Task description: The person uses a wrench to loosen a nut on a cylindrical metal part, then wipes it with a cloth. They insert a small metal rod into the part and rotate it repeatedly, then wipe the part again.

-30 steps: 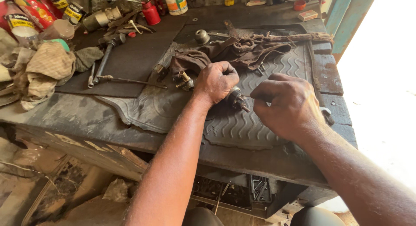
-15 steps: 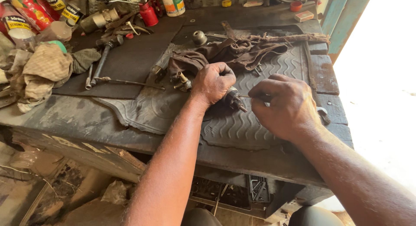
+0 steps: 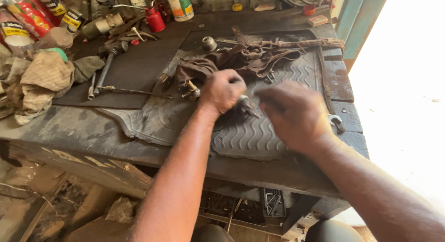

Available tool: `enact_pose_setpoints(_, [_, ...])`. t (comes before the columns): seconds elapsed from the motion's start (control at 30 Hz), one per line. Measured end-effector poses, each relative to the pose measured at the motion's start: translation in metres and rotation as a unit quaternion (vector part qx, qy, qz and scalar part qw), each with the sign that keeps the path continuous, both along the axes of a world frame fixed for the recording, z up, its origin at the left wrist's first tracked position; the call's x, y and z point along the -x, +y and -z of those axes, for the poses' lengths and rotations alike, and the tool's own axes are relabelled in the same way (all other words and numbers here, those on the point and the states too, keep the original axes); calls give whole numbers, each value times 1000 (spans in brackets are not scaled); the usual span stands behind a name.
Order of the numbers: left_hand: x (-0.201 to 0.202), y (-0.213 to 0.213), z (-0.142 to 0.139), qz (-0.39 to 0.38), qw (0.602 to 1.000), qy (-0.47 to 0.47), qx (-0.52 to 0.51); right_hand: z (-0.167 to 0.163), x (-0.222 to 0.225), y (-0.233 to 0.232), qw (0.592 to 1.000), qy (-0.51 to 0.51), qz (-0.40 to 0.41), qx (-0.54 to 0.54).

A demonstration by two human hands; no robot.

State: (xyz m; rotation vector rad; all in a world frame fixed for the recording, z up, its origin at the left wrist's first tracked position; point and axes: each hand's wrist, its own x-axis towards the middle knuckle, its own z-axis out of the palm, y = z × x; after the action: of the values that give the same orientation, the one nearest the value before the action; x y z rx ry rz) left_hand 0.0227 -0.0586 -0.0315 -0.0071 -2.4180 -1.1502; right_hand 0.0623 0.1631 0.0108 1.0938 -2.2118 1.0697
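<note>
My left hand (image 3: 225,90) is closed around a small dark metal part (image 3: 246,106) and holds it down on a ribbed black rubber mat (image 3: 259,135). My right hand (image 3: 296,114) hovers just right of that part, blurred by motion; I cannot tell whether its fingers pinch anything. A brass-coloured fitting (image 3: 192,90) lies just left of my left hand, beside a dirty brown rag (image 3: 241,59).
The mat lies on a worn dark wooden workbench (image 3: 83,144). Long metal tools (image 3: 104,75) and crumpled cloths (image 3: 39,82) sit at the left. Bottles and a red oil can (image 3: 155,19) line the back. A spanner (image 3: 336,122) rests near the right edge.
My right hand has drawn slightly back from the metal part and is now blurred with motion. My left hand keeps its grip in the same place.
</note>
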Motion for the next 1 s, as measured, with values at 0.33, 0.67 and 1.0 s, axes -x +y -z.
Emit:
enact_pose_setpoints(0.33, [-1, 3, -2, -23, 999, -38, -5, -3, 0, -2, 979, -136, 135, -64])
enact_pose_setpoints(0.67, [1, 8, -5, -68, 997, -46, 12, -7, 12, 5, 956, -278, 90, -12])
enact_pose_setpoints(1.0, [-3, 16, -3, -26, 998, 26, 53, -5, 4, 6, 985, -108, 136, -14])
